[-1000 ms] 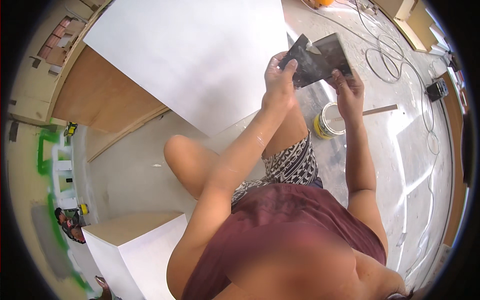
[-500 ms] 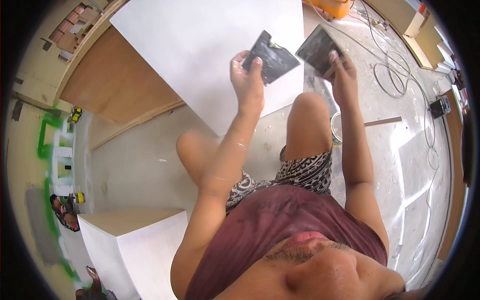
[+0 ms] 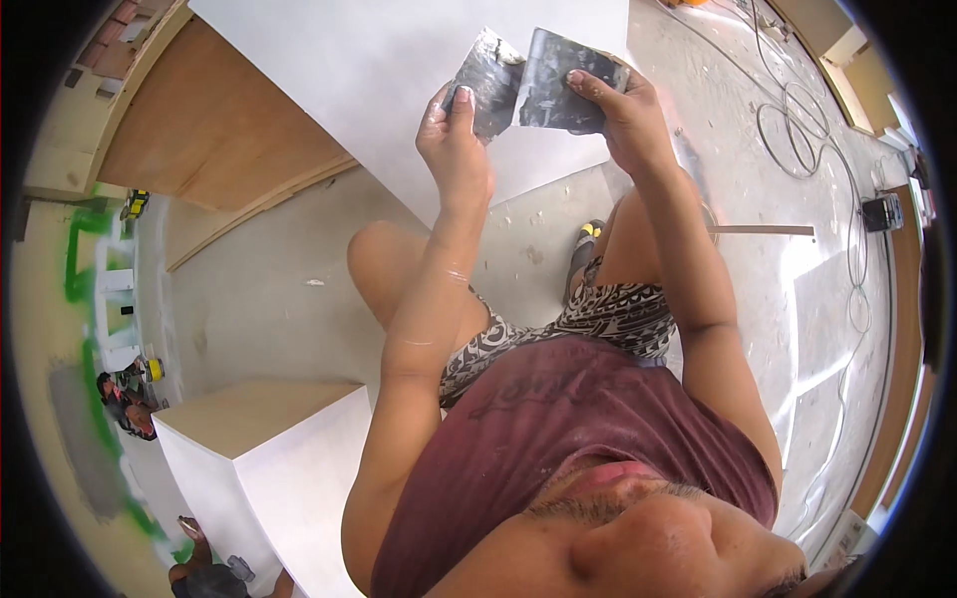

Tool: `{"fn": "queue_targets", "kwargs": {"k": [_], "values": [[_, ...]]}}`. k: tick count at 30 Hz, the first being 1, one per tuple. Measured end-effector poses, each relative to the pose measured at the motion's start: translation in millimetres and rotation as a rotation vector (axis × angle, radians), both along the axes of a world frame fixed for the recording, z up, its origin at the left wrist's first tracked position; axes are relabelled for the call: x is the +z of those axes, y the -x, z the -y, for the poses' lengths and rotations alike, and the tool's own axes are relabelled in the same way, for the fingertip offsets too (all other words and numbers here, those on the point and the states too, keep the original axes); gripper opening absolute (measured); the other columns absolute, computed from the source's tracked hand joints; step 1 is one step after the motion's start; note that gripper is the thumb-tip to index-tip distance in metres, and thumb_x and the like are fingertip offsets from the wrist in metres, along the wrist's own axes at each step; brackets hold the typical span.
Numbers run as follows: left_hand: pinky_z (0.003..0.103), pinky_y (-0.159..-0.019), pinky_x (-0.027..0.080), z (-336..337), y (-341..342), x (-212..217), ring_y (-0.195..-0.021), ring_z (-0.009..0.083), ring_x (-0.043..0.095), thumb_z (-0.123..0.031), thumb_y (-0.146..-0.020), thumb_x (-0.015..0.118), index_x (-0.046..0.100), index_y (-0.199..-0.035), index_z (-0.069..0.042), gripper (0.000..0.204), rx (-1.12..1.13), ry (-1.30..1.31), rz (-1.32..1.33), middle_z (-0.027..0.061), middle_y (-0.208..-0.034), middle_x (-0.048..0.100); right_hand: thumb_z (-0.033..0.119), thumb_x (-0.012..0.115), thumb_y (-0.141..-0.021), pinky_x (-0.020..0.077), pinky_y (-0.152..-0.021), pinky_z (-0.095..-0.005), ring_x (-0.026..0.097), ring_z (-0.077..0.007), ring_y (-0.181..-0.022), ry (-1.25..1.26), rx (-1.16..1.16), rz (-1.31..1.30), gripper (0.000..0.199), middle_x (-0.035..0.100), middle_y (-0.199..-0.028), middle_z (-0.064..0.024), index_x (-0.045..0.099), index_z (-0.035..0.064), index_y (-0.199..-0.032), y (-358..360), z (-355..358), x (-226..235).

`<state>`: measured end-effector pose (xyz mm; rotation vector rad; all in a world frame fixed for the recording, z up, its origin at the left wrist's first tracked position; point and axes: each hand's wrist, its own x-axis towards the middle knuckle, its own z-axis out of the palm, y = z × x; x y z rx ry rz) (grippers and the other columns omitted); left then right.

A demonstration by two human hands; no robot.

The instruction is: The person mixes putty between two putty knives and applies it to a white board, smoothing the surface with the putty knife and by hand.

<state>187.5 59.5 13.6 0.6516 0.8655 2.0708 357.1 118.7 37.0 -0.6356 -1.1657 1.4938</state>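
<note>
My left hand [image 3: 454, 125] is closed on a dark, square putty spreader [image 3: 488, 92], thumb flat on its face. Pale putty clings to the far corner of that blade. My right hand [image 3: 628, 110] grips a second dark putty spreader [image 3: 558, 82], streaked with whitish smears, with the thumb on top. The two blades meet or overlap at their inner edges; whether they touch I cannot tell. Both are held up above a large white panel [image 3: 339, 70], and my fingers behind them are mostly hidden.
Brown wooden boxwork [image 3: 219, 140] stands at the far left. A white box with a bare top [image 3: 259, 419] is at the near left, close to people [image 3: 204, 573] at work. On the right, a hose [image 3: 788, 120] coils over the concrete floor near a wooden stick [image 3: 763, 230].
Both hands have moved left and slightly farther away. The spreaders, apart before, are now edge to edge. My right knee has swung right, and a foot shows beside it.
</note>
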Motion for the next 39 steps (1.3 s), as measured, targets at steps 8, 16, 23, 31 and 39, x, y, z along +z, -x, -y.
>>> {"fn": "queue_targets", "kwargs": {"k": [8, 16, 23, 31, 39], "values": [[0.027, -0.081, 0.051, -1.8, -2.2, 3.2, -0.093, 0.0137, 0.063, -0.012, -0.099, 0.056, 0.060, -0.124, 0.009, 0.032, -0.079, 0.016, -0.186, 0.0122, -0.106, 0.068, 0.009, 0.073, -0.087, 0.0581, -0.064, -0.0282, 0.068, -0.0138, -0.076, -0.003, -0.059, 0.065, 0.034, 0.070, -0.093, -0.0091, 0.061, -0.0063, -0.116, 14.3, -2.0, 1.9], [0.036, -0.091, 0.049, 21.9, 63.1, -39.7, -0.104, 0.0228, 0.062, -0.025, -0.100, 0.057, 0.057, -0.126, 0.012, 0.045, 0.122, 0.235, -0.219, 0.0174, -0.117, 0.064, 0.015, 0.073, -0.089, 0.0534, -0.088, -0.0350, 0.066, -0.0179, -0.094, -0.357, -0.294, -0.093, 0.044, 0.067, -0.107, -0.0095, 0.056, -0.0025, -0.124, 8.3, -115.9, 41.2], [0.036, -0.094, 0.046, 30.9, 99.9, -39.7, -0.110, 0.0233, 0.058, -0.021, -0.100, 0.056, 0.049, -0.131, 0.011, 0.046, 0.128, 0.176, -0.035, 0.0168, -0.125, 0.058, 0.003, 0.054, -0.088, 0.0513, -0.071, -0.0264, 0.066, -0.0149, -0.084, -0.500, -0.565, 0.251, 0.029, 0.072, -0.096, -0.0103, 0.068, -0.0024, -0.112, -28.3, -249.5, 160.3], [0.035, -0.096, 0.044, 26.0, 90.3, -42.6, -0.114, 0.0217, 0.056, -0.016, -0.100, 0.054, 0.049, -0.133, 0.012, 0.043, 0.113, 0.221, -0.032, 0.0160, -0.127, 0.057, 0.012, 0.051, -0.087, 0.0535, -0.084, -0.0502, 0.068, -0.0417, -0.090, -0.561, -1.097, 0.904, 0.033, 0.070, -0.096, -0.0210, 0.067, 0.0181, -0.116, 28.2, -253.4, 161.7], [0.038, -0.096, 0.046, 18.5, 89.2, -49.5, -0.112, 0.0222, 0.057, -0.018, -0.099, 0.057, 0.051, -0.129, 0.008, 0.040, 0.095, 0.193, -0.050, 0.0139, -0.123, 0.058, 0.005, 0.052, -0.082, 0.0524, -0.073, -0.0420, 0.069, -0.0360, -0.081, -0.690, -0.994, 0.633, 0.032, 0.069, -0.087, -0.0241, 0.071, 0.0030, -0.108, -13.2, -257.5, 152.9]]}}
